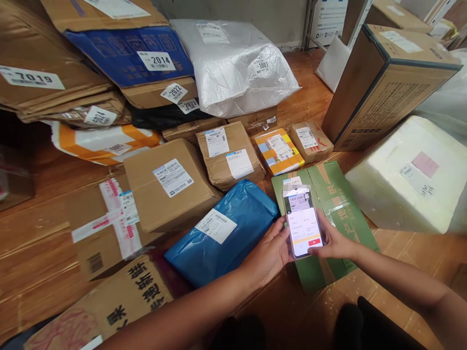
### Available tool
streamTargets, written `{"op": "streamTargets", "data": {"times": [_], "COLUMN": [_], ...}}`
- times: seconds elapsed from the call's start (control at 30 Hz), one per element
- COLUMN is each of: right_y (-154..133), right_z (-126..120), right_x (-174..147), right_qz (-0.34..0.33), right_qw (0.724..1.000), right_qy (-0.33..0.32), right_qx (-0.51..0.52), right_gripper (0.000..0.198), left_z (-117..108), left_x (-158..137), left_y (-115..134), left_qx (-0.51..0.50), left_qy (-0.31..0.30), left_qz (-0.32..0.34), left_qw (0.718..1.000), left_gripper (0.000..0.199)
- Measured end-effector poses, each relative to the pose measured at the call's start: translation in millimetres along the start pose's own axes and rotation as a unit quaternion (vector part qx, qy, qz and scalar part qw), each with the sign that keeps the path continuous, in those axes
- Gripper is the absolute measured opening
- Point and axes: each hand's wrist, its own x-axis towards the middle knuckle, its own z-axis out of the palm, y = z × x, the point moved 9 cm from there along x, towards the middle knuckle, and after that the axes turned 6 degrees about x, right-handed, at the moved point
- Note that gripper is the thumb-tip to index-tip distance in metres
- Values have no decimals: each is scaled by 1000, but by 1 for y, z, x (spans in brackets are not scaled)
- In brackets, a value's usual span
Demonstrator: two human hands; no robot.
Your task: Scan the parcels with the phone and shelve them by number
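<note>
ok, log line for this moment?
left hand, right hand: holding lit rectangular smartphone | right thumb: at phone's lower end | beneath: flat green cardboard box | left of box: blue plastic-wrapped parcel

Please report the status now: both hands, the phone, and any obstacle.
Left hand and right hand both holding phone. Phone lit, held above green box. Blue parcel close at left; nothing seen blocking phone.

Phone scr. (pixel 301 228) glows, btm. dim, white bag (pixel 233 68) has glare.
</note>
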Motion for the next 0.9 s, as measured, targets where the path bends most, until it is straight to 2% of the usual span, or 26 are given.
{"op": "streamTargets", "data": {"times": [0.23,0.6,0.67,0.73,0.83,0.9], "right_y": [-2,-4,0,7,11,9], "right_z": [0,5,1,-6,-23,-31], "right_x": [-17,-19,-19,-15,-8,-4], "right_qz": [-21,-19,-4,17,22,19], "right_qw": [996,998,1000,999,984,966], "right_qy": [-58,-33,-5,44,159,235], "right_qx": [-59,-39,-15,20,76,104], "right_gripper": [97,96,88,69,36,30], "left_z": [6,11,8,2,-7,-11], "left_x": [-12,-15,-14,-14,-13,-15], "left_y": [-4,-6,-9,-14,-25,-34], "left_qx": [-11,-3,1,11,32,51], "left_qy": [1,-2,6,20,43,49], "left_qz": [-13,-18,-22,-29,-51,-70], "left_qw": [1000,1000,1000,999,997,995], "left_gripper": [32,39,42,46,55,61]}}
